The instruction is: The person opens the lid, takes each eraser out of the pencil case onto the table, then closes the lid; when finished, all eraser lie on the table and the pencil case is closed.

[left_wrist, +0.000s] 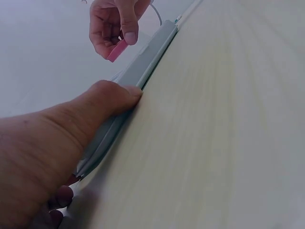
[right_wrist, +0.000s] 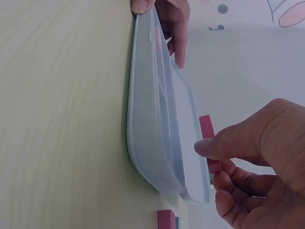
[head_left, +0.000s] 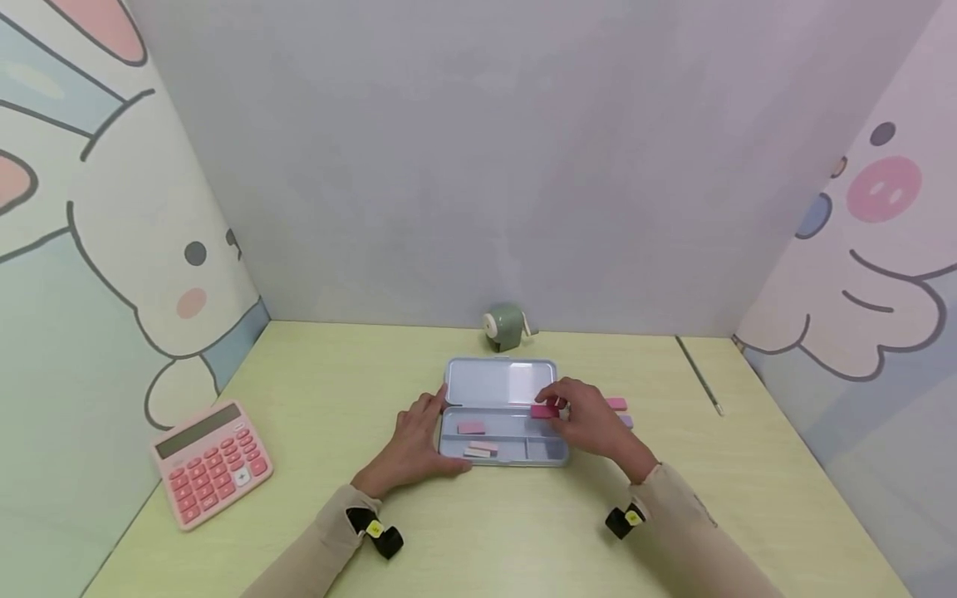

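A pale blue pencil case (head_left: 546, 449) lies open on the table, its lid (head_left: 478, 382) folded back toward the wall. My left hand (head_left: 409, 448) grips its left end, the thumb pressing along the front side. My right hand (head_left: 591, 419) pinches a dark pink eraser (head_left: 544, 411) between thumb and fingers above the right part of the case. In the right wrist view this eraser (right_wrist: 206, 126) is apart from the case. A pink eraser (head_left: 471, 428) lies in the back compartment; a pink-and-white pair (head_left: 482, 449) sits in the front left one.
Beyond my right hand lie a pink eraser (head_left: 616, 404) and a lilac one (head_left: 626, 421), partly hidden. A green pencil sharpener (head_left: 505, 327) stands by the back wall. A pencil (head_left: 699, 375) lies at the right, a pink calculator (head_left: 213, 465) at the left.
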{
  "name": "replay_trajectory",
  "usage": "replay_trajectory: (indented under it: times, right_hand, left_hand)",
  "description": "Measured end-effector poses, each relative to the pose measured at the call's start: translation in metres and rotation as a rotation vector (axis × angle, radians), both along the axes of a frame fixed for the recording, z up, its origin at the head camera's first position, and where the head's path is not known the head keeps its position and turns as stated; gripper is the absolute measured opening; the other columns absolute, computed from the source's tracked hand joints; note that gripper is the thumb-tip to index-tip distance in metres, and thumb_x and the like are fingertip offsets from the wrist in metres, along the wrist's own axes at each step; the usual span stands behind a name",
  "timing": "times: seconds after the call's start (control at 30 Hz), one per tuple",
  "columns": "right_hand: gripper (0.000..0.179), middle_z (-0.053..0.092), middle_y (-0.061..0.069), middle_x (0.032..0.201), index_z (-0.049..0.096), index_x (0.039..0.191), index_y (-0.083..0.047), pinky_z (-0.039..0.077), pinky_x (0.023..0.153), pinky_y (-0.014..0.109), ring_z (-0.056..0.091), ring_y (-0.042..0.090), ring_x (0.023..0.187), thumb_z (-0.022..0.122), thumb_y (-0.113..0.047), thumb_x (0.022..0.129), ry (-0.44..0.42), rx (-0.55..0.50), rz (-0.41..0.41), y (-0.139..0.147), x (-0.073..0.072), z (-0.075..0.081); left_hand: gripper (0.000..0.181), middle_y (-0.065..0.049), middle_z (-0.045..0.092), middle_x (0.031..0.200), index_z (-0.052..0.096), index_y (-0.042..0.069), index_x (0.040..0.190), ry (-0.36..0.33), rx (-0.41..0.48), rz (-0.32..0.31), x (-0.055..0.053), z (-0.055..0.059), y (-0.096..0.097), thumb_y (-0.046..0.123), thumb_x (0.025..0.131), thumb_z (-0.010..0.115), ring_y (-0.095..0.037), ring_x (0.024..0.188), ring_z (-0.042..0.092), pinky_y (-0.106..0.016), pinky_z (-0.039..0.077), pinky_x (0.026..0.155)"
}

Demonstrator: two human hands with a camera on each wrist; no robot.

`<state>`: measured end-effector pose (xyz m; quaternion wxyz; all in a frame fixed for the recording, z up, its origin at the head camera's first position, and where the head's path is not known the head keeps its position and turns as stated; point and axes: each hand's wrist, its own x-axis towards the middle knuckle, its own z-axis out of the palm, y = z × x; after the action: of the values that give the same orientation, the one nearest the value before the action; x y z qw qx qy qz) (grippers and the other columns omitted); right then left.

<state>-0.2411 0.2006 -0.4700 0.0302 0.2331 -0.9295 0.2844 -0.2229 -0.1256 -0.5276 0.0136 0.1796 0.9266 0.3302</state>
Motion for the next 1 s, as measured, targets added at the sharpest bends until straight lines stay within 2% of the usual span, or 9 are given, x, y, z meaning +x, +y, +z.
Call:
replay_trajectory:
  times: [0.2,0.4,0.6,0.9,1.0]
  right_hand:
    - [0.021,0.072,-0.001,0.100,0.077,0.104,-0.013,0.058,0.083,0.034,0.063,0.013,0.092,0.079,0.000,0.088,0.012,-0.005,-0.024,0.019,0.005,0.001]
    - [0.016,0.068,0.000,0.089,0.074,0.098,-0.011,0.051,0.073,0.027,0.058,0.015,0.082,0.084,-0.004,0.087,0.062,-0.015,-0.032,0.032,0.013,-0.001]
    - [0.017,0.069,0.000,0.091,0.076,0.100,-0.010,0.050,0.073,0.025,0.059,0.016,0.082,0.082,0.000,0.086,0.005,0.035,-0.060,0.046,0.017,-0.005]
    - [0.016,0.071,-0.002,0.090,0.079,0.098,-0.009,0.049,0.072,0.025,0.057,0.016,0.084,0.083,0.001,0.087,-0.030,0.036,-0.003,0.060,0.024,-0.007]
    - [0.019,0.074,-0.001,0.093,0.080,0.100,-0.009,0.052,0.073,0.025,0.058,0.014,0.086,0.082,0.002,0.086,-0.073,0.039,0.004,0.062,0.025,-0.009]
  left_hand:
    - [0.136,-0.013,0.051,0.147,0.021,0.008,0.172,0.003,-0.002,-0.003,-0.001,0.001,0.000,0.058,0.070,0.095,-0.029,0.132,0.050,-0.049,0.035,0.108]
    - [0.136,-0.013,0.051,0.148,0.021,0.009,0.172,-0.005,0.001,0.008,-0.001,0.000,0.001,0.057,0.070,0.096,-0.030,0.132,0.050,-0.050,0.036,0.108]
    - [0.136,-0.013,0.051,0.148,0.021,0.009,0.172,-0.010,-0.009,0.008,0.000,0.000,0.001,0.058,0.070,0.096,-0.030,0.132,0.050,-0.050,0.035,0.108]
    - [0.136,-0.012,0.052,0.146,0.021,0.008,0.172,-0.005,0.000,0.000,0.000,0.001,0.000,0.058,0.070,0.096,-0.028,0.131,0.050,-0.049,0.035,0.108]
    - [0.136,-0.012,0.052,0.147,0.021,0.008,0.172,-0.009,-0.004,-0.001,0.000,0.001,0.000,0.058,0.070,0.096,-0.028,0.131,0.050,-0.050,0.035,0.108]
